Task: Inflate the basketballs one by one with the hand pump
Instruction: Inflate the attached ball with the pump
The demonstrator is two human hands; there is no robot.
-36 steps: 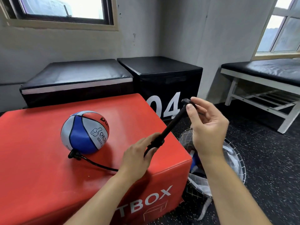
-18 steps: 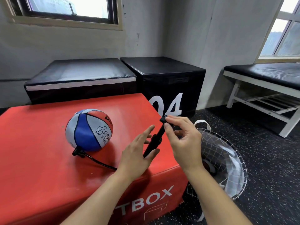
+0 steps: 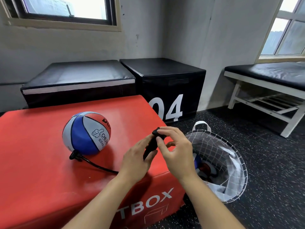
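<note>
Gym room, padded plyo boxes point(image 3: 165, 75), rubber floor point(image 3: 264, 162)

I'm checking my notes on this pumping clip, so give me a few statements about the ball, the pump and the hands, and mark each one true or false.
1. The basketball rests on the red box. True.
2. The hose leads to a fitting at the base of the ball. True.
3. The right hand is resting flat on the box. False: its fingers pinch the top handle of the hand pump.
4. The left hand holds the pump's lower part. True.
5. The mesh basket sits on top of the black box. False: it stands on the floor beside the red box.
6. The black box is marked 07. False: it reads 04.
</note>
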